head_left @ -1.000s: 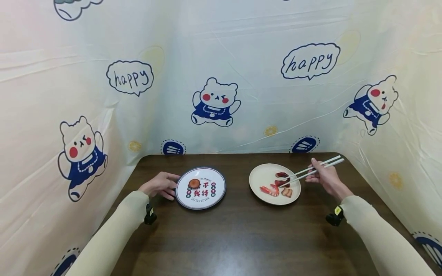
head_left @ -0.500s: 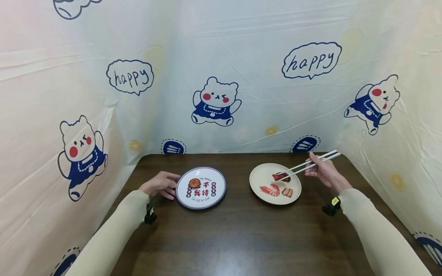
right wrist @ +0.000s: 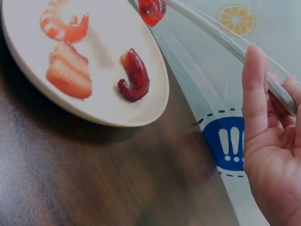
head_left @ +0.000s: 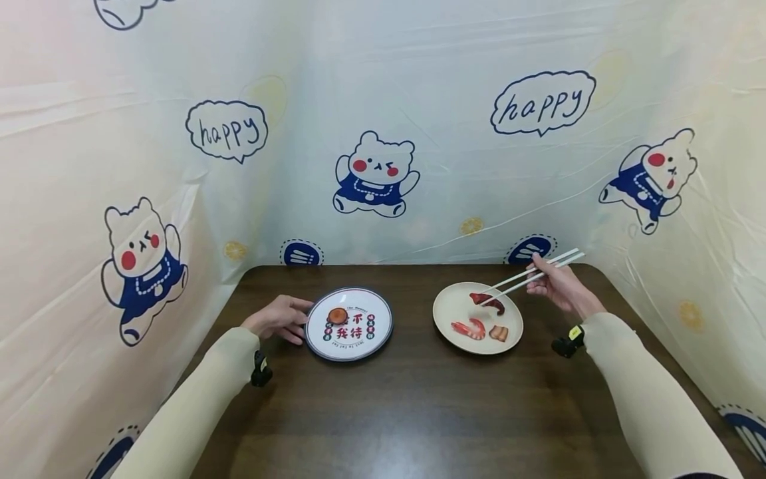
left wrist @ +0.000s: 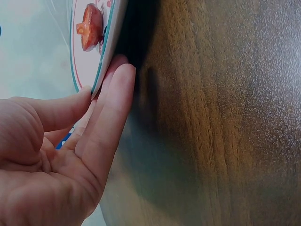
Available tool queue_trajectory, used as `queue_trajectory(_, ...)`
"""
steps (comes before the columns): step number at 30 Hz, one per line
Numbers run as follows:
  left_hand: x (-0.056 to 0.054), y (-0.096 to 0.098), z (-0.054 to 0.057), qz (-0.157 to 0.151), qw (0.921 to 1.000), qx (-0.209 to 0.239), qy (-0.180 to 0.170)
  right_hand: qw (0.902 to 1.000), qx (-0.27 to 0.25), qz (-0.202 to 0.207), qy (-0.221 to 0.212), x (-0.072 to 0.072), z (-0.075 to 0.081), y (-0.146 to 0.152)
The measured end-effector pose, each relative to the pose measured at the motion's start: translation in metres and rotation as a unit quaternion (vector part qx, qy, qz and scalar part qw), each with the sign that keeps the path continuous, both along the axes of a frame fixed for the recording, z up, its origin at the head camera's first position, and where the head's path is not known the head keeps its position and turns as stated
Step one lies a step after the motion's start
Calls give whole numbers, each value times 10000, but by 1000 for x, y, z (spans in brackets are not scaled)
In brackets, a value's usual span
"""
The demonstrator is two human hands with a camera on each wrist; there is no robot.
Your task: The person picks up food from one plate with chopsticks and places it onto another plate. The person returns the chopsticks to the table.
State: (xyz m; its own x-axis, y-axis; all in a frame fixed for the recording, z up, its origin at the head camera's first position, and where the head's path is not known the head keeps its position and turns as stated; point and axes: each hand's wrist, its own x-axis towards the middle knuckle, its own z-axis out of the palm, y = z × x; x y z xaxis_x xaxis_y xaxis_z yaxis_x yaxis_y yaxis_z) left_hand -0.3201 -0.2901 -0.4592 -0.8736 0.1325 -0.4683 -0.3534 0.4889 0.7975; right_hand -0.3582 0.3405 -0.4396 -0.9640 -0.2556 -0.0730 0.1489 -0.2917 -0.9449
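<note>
At the left, my left hand (head_left: 278, 319) pinches the edge of a white plate (head_left: 374, 346) with a dark blue rim and red lettering. In the left wrist view its thumb lies on the rim, fingers beneath. A round brown food piece (head_left: 338, 316) lies on that plate. My right hand (head_left: 561, 286) holds a pair of pale chopsticks (head_left: 529, 276), their tips over the cream plate (head_left: 444, 313). At the tips is a glossy dark red food piece (right wrist: 152, 11), raised above the plate in the right wrist view. A curled dark red tentacle piece (right wrist: 135, 77) lies below.
The cream plate also bears a shrimp (head_left: 470, 328) and a light brown slab-like food piece (head_left: 499, 332). Both plates stand on a dark wooden table (head_left: 395, 406). A printed cloth (head_left: 443, 153) with bears hangs behind and at the sides.
The right hand has moved up and a little left, and the chopsticks now have the dark red piece at their tips, lifted from beside the tentacle piece. The left hand stays put.
</note>
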Motion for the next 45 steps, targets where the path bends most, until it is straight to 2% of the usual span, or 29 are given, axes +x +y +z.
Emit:
queue_trajectory(5,0,1,1,21,10000,6,23,9997,58,227,99,-6,5,-3)
queue_trajectory(13,1,1,0,-8,10000,18,30,9985,-263,468,87,-8,7,-11)
queue_trajectory(27,-1,-1,4,-39,10000,43,81,9997,-105,234,-27,-13,14,-18)
queue_trajectory(45,2,1,1,-86,9999,42,80,9997,-113,212,-99,-9,10,-16)
